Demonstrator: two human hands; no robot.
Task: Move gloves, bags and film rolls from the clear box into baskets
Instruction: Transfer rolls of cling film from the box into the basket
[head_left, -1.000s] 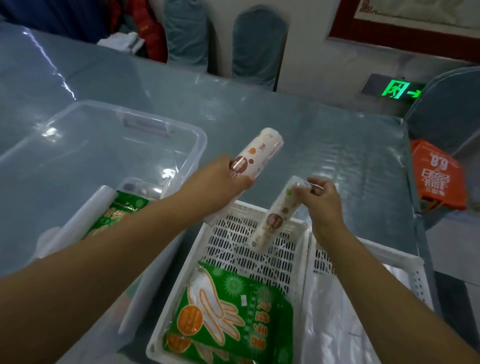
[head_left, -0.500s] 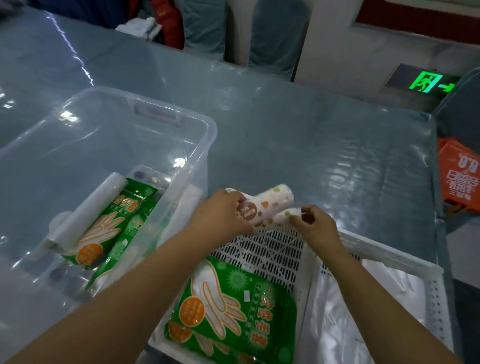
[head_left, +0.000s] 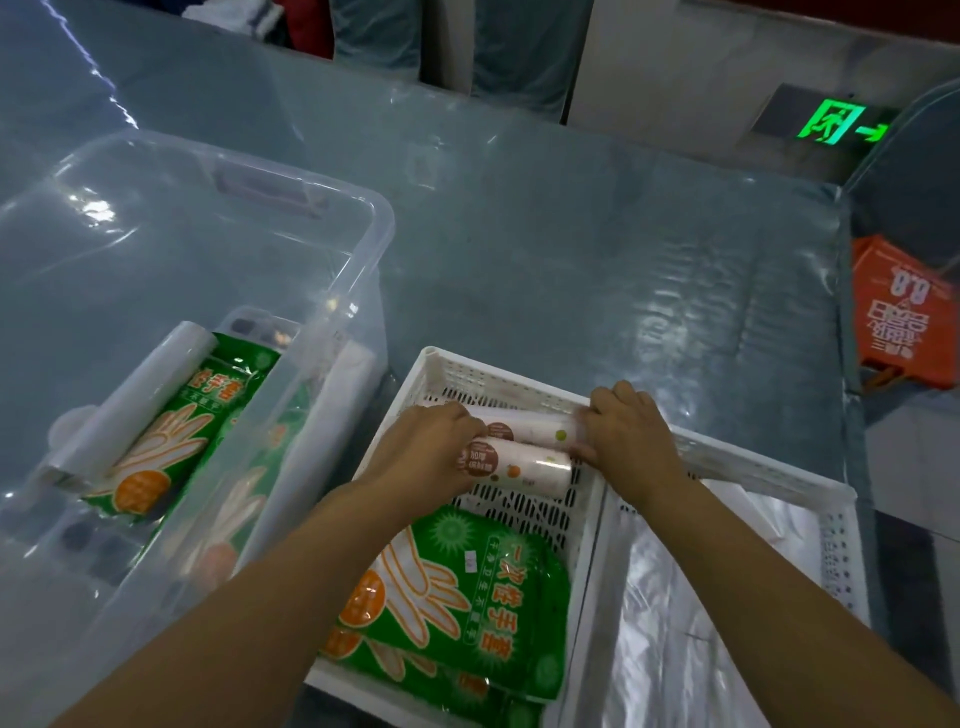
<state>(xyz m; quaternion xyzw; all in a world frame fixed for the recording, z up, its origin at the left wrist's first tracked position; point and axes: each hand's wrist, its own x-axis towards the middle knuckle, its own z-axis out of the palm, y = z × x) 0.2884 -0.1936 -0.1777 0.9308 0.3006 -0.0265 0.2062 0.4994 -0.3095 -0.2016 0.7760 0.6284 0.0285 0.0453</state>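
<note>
Two white dotted film rolls lie side by side at the far end of the left white basket (head_left: 431, 371). My left hand (head_left: 426, 452) grips the left end of the near roll (head_left: 524, 467). My right hand (head_left: 631, 431) holds the right end of the far roll (head_left: 535, 428). Green glove packs (head_left: 467, 592) fill the near half of this basket. The clear box (head_left: 363, 249) on the left holds more green glove packs (head_left: 176, 431) and two plain white rolls (head_left: 140, 395). The right white basket (head_left: 836, 525) holds clear plastic bags (head_left: 685, 597).
The table (head_left: 571, 234) is covered in shiny blue-grey plastic. Its right edge drops off near an orange bag (head_left: 904, 317) on the floor. Covered chairs stand beyond the far edge. A green exit sign (head_left: 836, 124) glows low on the wall.
Both hands have come down from above the basket's far rim and laid the two dotted rolls flat inside the left basket. The camera tilted downward.
</note>
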